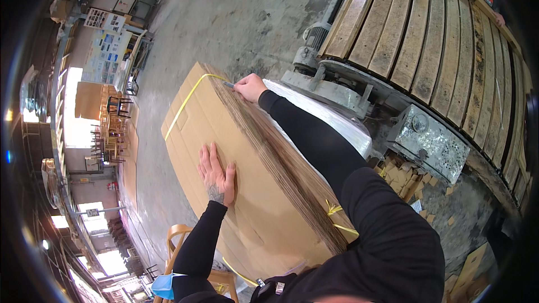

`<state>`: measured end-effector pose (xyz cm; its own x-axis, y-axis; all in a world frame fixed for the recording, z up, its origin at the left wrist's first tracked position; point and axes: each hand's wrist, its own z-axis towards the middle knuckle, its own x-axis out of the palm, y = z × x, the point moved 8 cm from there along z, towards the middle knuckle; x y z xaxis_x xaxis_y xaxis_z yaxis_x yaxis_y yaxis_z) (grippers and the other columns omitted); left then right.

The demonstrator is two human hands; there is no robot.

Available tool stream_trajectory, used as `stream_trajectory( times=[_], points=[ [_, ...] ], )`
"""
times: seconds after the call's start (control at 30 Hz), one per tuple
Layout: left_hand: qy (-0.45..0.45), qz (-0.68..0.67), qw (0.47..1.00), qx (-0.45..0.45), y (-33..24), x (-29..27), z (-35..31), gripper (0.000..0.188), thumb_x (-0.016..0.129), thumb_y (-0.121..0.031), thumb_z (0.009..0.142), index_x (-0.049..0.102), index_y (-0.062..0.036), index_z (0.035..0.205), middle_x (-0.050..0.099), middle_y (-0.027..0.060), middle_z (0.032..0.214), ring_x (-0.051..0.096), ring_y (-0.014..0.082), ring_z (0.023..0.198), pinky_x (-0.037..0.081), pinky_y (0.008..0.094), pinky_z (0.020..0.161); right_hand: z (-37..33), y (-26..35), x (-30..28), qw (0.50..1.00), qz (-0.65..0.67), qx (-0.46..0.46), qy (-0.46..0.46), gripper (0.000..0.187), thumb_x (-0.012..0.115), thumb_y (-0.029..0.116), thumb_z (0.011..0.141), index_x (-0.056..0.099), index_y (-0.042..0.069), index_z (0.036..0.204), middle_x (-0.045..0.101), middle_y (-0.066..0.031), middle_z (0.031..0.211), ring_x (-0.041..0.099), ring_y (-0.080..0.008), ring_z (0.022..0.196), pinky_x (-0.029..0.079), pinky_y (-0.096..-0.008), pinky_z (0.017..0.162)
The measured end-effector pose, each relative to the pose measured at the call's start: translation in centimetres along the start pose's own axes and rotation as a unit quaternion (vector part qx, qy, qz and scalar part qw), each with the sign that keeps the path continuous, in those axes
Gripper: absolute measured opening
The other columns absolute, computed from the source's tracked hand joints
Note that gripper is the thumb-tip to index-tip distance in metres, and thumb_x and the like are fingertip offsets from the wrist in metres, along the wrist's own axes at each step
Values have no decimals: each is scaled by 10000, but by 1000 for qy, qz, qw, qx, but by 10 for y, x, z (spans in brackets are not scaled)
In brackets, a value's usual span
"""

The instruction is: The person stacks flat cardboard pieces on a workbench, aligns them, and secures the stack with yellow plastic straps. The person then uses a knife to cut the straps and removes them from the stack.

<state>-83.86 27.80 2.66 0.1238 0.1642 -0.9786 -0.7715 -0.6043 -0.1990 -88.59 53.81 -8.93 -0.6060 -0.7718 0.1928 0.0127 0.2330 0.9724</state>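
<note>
A tall stack of flat brown cardboard sheets stands in front of me, its layered edges showing on the right side. A yellow strap runs across its far end. My left hand lies flat on the top sheet with its fingers spread, holding nothing. At the far right edge of the stack, my right hand is closed round a small grey-blue tool that looks like a utility knife. Its tip is beside the strap where the strap bends over the edge. Another yellow strap, knotted, circles the near end.
Right of the stack lies a plastic-wrapped bundle. Beyond it stand a motor and a wooden-slatted conveyor, with a person's hand at its far side. Cardboard scraps litter the floor. A wooden chair stands near my left arm.
</note>
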Motion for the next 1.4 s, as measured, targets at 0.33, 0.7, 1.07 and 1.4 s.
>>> stream_trajectory(
  times=[0.33,0.7,1.07,1.4],
  points=[
    [2,8,1000,-8,0,0,2,760,472,-493,886,265,-96,1501,206,195,1553,125,374,1455,57,544,1149,18,-3,8,1000,-7,-3,-18,210,634,197,827,761,38,879,629,-59,558,586,-120,477,463,-289,486],
    [2,8,1000,-8,-2,1,-1,760,473,-495,888,269,-89,1498,203,198,1554,125,374,1455,58,546,1148,34,-13,15,999,40,4,-32,206,705,212,741,753,24,811,690,-149,686,657,-226,594,520,-336,635],
    [1,16,1000,-4,-5,2,-6,757,476,-498,896,265,-93,1500,202,197,1555,124,371,1456,57,544,1148,19,1,1,994,37,77,62,150,674,164,781,742,32,807,570,-29,547,469,-126,425,357,-291,410],
    [6,13,1000,-7,-2,2,-5,767,469,-505,891,262,-89,1501,197,198,1556,121,368,1457,54,541,1149,35,-11,8,997,-16,66,-21,192,699,200,721,742,16,755,680,-132,642,657,-233,589,520,-344,624]
  ],
)
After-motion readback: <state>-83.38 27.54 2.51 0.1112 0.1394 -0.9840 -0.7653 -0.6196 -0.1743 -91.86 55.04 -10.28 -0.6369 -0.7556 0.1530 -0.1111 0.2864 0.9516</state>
